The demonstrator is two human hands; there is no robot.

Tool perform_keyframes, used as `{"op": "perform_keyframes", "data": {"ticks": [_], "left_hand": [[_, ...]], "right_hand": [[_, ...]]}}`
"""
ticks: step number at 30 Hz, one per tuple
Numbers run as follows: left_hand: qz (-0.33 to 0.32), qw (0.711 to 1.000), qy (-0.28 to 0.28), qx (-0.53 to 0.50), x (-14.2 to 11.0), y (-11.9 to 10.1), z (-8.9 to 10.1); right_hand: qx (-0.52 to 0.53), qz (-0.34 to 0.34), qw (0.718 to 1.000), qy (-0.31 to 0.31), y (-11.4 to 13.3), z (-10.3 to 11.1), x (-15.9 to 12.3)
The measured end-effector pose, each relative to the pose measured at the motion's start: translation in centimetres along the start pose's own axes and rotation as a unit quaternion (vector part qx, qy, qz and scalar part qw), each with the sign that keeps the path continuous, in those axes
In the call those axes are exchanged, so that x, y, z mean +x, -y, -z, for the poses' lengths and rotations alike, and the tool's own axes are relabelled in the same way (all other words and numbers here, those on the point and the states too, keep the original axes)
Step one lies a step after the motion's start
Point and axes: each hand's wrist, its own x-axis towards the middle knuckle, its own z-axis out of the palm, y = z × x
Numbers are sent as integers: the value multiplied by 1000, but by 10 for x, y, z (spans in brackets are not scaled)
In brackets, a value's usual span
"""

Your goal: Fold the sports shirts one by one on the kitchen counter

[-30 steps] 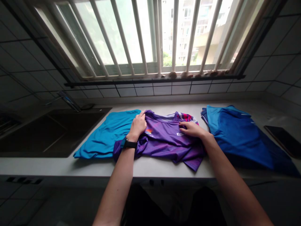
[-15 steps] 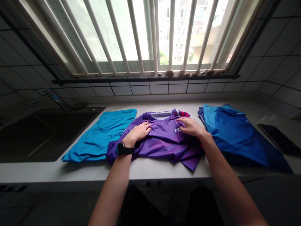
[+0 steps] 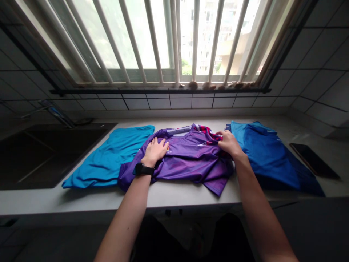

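Observation:
A purple sports shirt [image 3: 188, 160] lies crumpled on the white counter [image 3: 169, 194] in front of me. My left hand [image 3: 156, 150], with a black watch at the wrist, lies flat and open on the shirt's left chest. At the shirt's right shoulder, by the pink and red sleeve patch, my right hand [image 3: 229, 142] has its fingers closed on the fabric. A turquoise shirt [image 3: 114, 154] lies to the left, partly under the purple one. A blue shirt [image 3: 261, 153] lies to the right.
A dark sink [image 3: 46, 153] with a tap [image 3: 54, 112] is set into the counter at the left. A dark phone [image 3: 313, 160] lies at the far right. Behind the counter are a tiled wall and a barred window [image 3: 174, 40].
My left hand slid back from the shirt's middle to its left chest. My right hand moved to the right shoulder and closed on the fabric there. The view shifted slightly.

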Motion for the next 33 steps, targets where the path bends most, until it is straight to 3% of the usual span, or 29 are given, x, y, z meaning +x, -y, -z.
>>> {"op": "perform_keyframes", "data": {"ticks": [5,8,10,15,19,21,24,25,27,29,30,31,33], "left_hand": [[96,995,4,7,-1,-14,14],[64,998,-16,-9,-1,-15,20],[7,999,-5,-40,0,-11,20],[-94,986,42,-130,2,-2,15],[-115,981,58,-146,0,-5,18],[-78,987,8,-138,-5,-4,27],[122,984,-90,-93,-17,12,50],[192,975,-75,-83,-21,22,58],[265,958,37,-100,-29,44,72],[248,943,152,-161,-34,65,81],[226,936,181,-200,-35,74,83],[205,930,187,-240,-36,80,84],[185,927,140,-294,-34,88,85]], "right_hand": [[-8,-41,999,-26,-5,1,2],[-21,-63,990,-124,-7,0,7],[-12,-31,989,-141,-7,-1,9],[43,161,986,-4,7,-18,9],[9,218,971,101,19,-40,4],[-27,196,970,137,21,-47,2],[-60,161,972,160,19,-50,2],[-62,156,973,160,18,-51,3],[-62,158,973,158,16,-51,5],[-63,165,972,156,14,-53,6],[-63,167,972,155,14,-53,7],[-62,168,972,154,13,-54,7],[-57,167,972,156,12,-54,8]]}}
